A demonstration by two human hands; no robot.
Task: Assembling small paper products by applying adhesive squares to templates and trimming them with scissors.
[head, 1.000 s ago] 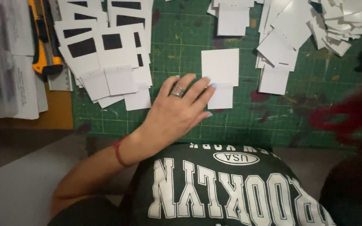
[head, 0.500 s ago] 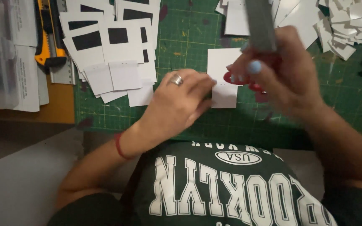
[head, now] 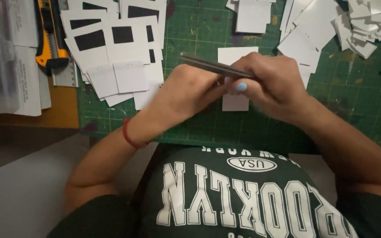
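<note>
Green mat (head: 199, 39), white black-patch labels (head: 111, 44) upper-left

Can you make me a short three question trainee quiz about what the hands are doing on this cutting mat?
1. True or false: the right hand holds a long dark flat tool.
2. What lies under both hands? A) a white card B) a red cup C) a phone
3. What colour is the utility knife left of the green cutting mat?

Key: 1 true. 2 A. 3 yellow and black; the left hand is nowhere near it.
</note>
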